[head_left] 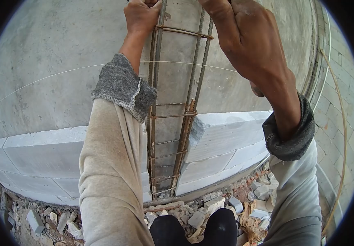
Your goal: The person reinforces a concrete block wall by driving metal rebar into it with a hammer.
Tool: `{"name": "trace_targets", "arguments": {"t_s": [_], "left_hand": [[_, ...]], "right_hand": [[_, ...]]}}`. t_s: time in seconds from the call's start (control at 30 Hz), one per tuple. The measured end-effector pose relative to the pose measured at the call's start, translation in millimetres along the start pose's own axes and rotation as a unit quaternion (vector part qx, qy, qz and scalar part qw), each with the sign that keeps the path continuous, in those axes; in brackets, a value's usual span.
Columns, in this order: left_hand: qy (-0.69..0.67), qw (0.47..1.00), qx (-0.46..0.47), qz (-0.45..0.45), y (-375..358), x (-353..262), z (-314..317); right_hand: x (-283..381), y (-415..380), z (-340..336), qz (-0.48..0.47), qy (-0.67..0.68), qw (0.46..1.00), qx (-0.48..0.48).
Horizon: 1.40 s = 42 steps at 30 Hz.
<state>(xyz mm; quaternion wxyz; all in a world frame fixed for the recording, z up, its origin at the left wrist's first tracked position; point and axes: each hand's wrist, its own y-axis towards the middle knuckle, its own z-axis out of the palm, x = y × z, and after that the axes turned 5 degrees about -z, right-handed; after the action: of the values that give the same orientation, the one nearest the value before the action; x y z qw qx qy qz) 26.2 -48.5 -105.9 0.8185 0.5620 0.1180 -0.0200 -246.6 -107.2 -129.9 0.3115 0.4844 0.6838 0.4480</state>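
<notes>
A tall, narrow rebar cage point(157, 57) stands upright against the concrete wall point(62, 49), its ribbed bars joined by rusty stirrups point(183, 32). Beside the left bars, at the top edge of the view, is my left hand point(142, 16), fingers curled closed and partly cut off. My right hand point(252, 37) is closed too, raised in front of the wall to the right of the cage's top. Its fingertips are hidden beyond the upper edge, so what either hand grips cannot be made out. A thin string line point(173, 62) crosses the cage below both hands.
White block courses flank the cage's lower part, on the left point(41, 151) and right point(226, 131). Broken rubble point(197, 219) lies around my knees point(168, 229). A tan hose or cable point(343, 135) runs along the grey block wall point(332, 119) at right.
</notes>
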Motion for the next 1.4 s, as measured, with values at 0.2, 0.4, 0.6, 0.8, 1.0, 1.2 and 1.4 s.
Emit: {"name": "trace_targets", "arguments": {"t_s": [0.2,0.4,0.6,0.8,1.0,1.2,1.4], "left_hand": [[0.043,0.999,-0.023,0.022,-1,2,2],[0.03,0.999,-0.022,0.002,2,7,5],[0.044,0.999,-0.018,0.025,3,5,5],[0.033,0.999,-0.015,0.014,2,3,4],[0.05,0.998,-0.014,0.035,3,8,6],[0.055,0.998,-0.012,0.025,5,10,6],[0.057,0.998,0.002,0.025,2,6,4]], "right_hand": [[-47,22,-4,-0.077,-0.141,0.982,0.102],[-29,6,-4,-0.1,-0.077,0.992,-0.012],[-41,28,-1,-0.028,-0.199,0.97,0.138],[-22,0,-2,-0.227,-0.066,0.97,-0.065],[-27,20,-1,-0.027,-0.213,0.971,0.105],[-9,10,-6,-0.149,-0.103,0.983,-0.023],[-12,21,-2,-0.023,-0.181,0.979,0.09]]}}
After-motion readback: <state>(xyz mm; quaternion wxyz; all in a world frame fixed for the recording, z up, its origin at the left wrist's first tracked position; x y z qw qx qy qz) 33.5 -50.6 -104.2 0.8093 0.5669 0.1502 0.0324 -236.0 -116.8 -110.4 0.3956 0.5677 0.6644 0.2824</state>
